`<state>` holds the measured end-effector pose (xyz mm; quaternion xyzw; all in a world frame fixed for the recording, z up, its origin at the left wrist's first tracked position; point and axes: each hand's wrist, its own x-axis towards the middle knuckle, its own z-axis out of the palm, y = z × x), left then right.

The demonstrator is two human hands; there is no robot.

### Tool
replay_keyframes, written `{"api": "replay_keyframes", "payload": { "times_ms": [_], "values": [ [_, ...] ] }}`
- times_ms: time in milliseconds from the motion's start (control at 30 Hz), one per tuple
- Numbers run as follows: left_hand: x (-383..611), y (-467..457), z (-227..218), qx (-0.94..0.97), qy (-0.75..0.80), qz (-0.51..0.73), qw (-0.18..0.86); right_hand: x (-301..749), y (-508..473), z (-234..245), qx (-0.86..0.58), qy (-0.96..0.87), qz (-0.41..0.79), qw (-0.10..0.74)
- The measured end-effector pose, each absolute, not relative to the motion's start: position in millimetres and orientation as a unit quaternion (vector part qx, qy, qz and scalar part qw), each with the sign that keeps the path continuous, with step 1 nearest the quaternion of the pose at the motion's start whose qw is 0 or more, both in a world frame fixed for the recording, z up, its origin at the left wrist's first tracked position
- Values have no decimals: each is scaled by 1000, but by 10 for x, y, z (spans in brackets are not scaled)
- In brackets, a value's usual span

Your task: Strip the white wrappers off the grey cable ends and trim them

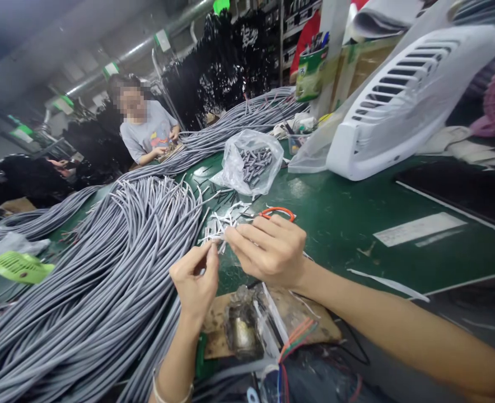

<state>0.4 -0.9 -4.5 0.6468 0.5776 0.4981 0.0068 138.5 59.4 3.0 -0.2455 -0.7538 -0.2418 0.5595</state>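
A small wire piece (219,240) is held over the middle of the green surface (348,224). It looks light and bendy, so pinch it near its tip. The left hand (195,282) and right hand (268,246) each have their grip pinched on it. Grey cables (104,268) are piled along the left edge

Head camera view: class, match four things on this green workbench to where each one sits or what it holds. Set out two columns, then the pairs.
1 grey cables
2 clear bag
3 white fan
4 red loop

A just behind the right hand
B heaped along the left side
C at the far right
D holds small grey pieces

Pairs: 1-B, 2-D, 3-C, 4-A
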Motion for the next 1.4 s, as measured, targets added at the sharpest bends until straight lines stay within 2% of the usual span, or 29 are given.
{"api": "replay_keyframes", "payload": {
  "times_ms": [633,800,867,933,1033,1100,1267,1400],
  "values": [
    [11,3,-21,662,571,484,-25,1327,542,-21,-217,-783,-251,527],
    [22,-30,-15,675,534,509,16,1374,649,1,-311,-784,-241,479],
    [27,-37,-12,650,532,536,82,1417,708,28,-374,-778,-192,466],
    [34,-22,-3,588,534,581,178,1441,744,52,-396,-776,-78,486],
    [46,29,34,486,498,645,316,1423,749,70,-366,-787,125,480],
    [36,58,76,436,468,673,371,1394,744,70,-344,-801,203,445],
    [-186,40,203,321,381,756,426,1354,773,58,-356,-804,255,403],
    [-423,14,249,305,300,827,364,1331,793,26,-370,-783,279,414]
  ]
}}
